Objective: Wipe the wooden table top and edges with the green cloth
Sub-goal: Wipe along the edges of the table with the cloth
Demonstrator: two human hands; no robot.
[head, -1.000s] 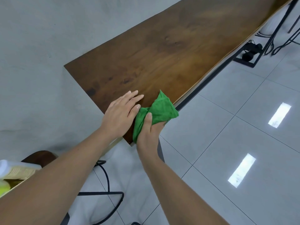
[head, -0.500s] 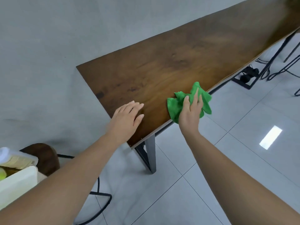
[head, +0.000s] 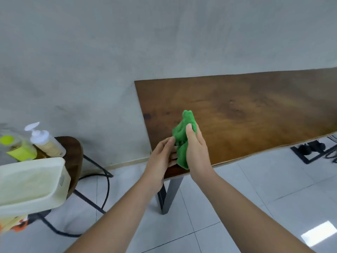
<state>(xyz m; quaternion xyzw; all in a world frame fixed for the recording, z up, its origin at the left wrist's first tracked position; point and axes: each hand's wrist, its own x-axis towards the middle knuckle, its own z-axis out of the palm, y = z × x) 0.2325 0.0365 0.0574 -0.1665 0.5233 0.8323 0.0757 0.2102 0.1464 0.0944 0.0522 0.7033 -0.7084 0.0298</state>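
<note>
As it bunches crumpled over the brown wooden tabletop (head: 255, 115), right hand (head: 196, 148) fingers (head: 188, 129) grip the green cloth (head: 183, 127); left hand (head: 160, 161) pinches it.

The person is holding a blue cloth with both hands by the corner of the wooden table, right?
Not quite: the cloth is green, not blue. The head view shows it bunched up, held by the left hand and the right hand by the corner of the wooden table.

I can read nothing here. Well left of my left grip (head: 160, 159), the pump bottle (head: 47, 144) and the yellow-green bottle (head: 20, 152) carry labels too blurred to read.
</note>
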